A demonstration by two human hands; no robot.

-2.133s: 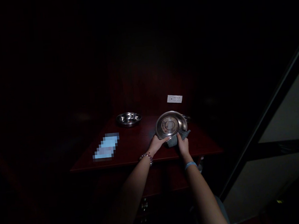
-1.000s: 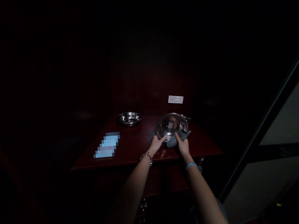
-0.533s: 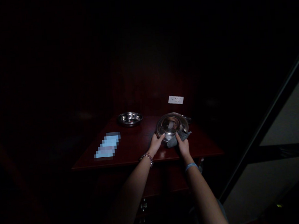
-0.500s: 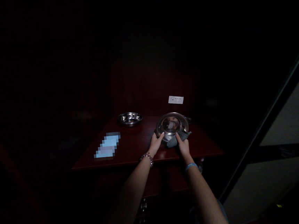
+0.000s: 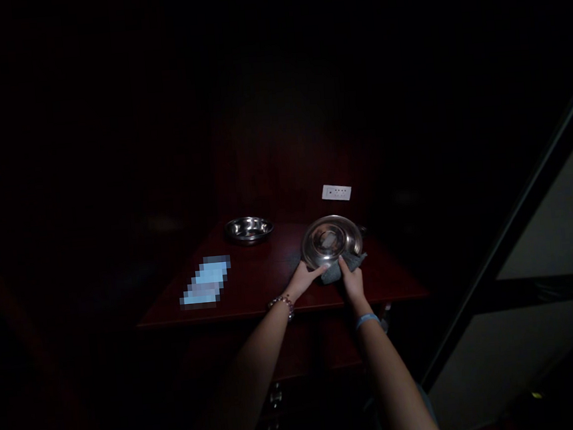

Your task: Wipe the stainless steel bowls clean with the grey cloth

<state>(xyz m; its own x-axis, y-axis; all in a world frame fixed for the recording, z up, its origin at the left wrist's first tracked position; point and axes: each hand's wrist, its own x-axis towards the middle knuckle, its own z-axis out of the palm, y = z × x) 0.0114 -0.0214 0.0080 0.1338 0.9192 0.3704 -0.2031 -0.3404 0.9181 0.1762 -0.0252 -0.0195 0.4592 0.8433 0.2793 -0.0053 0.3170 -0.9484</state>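
A round, shiny metal basin (image 5: 329,236) is held tilted above the table, its underside facing me. My left hand (image 5: 305,279) grips the lower left of its rim, thumb lying across the metal. At the lower right edge, my right hand (image 5: 351,279) presses a grey cloth (image 5: 332,273) against the basin, thumb on top. The fingers of both hands are mostly hidden behind the basin and the cloth. Farther back on the left, a second metal basin (image 5: 248,230) stands upright with its hollow side up.
The dark red table (image 5: 257,284) has its front edge just below my hands. At its left lies a pixelated light-blue rectangle (image 5: 206,282). A white socket plate (image 5: 337,192) is on the back wall. Something dark behind the held basin is mostly hidden.
The held basin has turned slightly and shifted a little to the right. My left hand has slid along the rim, its thumb now closer to my right hand.
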